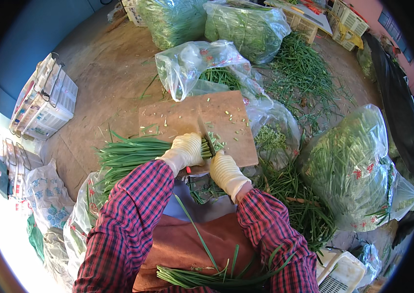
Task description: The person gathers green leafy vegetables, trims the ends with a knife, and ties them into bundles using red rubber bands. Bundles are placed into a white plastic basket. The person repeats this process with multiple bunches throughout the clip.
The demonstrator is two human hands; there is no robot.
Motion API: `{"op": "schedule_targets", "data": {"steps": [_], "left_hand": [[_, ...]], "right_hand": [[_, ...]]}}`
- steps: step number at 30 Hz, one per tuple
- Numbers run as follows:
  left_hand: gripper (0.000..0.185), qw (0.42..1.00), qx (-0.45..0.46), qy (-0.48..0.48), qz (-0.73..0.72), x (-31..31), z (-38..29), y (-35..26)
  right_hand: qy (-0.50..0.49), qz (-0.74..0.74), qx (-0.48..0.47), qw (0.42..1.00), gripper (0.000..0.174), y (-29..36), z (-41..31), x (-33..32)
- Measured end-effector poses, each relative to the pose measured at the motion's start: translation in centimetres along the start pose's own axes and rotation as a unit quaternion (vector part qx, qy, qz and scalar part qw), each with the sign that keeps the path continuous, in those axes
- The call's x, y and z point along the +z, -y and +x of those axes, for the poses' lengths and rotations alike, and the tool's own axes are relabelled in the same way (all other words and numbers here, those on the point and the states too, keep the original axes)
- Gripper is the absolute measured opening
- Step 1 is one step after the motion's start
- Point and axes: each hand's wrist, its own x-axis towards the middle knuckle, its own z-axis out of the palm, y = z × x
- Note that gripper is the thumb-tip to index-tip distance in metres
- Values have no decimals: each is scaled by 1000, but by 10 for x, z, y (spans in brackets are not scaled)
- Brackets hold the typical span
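Note:
My left hand [188, 148], in a ribbed cream glove, grips a bundle of long green garlic chives [133, 150] on a wooden cutting board [172, 110]. The leaves spread out to the left and the pale stem ends point right. My right hand [226, 169], gloved alike, holds a knife [206, 135] by its handle, which the fingers hide. Its blade stands on edge at the stem ends, close to my left fingers. Short cut stem pieces [218, 141] lie right of the blade and about the board. More green stalks [181, 277] lie across my lap.
Behind the board lies an open clear plastic bag [199, 58]. Heaps of loose greens [302, 69] cover the floor at the right, beside a large filled plastic bag [349, 172]. White plastic crates [55, 99] stand at the left. A white plastic basket [353, 269] sits at the lower right.

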Motion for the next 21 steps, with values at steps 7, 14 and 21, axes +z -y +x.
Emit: {"op": "schedule_targets", "data": {"steps": [7,14,21], "left_hand": [[68,999,16,-26,26,10,-1,2],[73,998,38,-56,-15,8,-11,7],[80,981,98,-133,-102,-6,-61,28]], "right_hand": [[-50,43,-3,998,27,7,37,12],[-240,-55,-12,969,18,-56,7,-21],[-224,-111,-28,968,50,-76,-1,-5]]}}
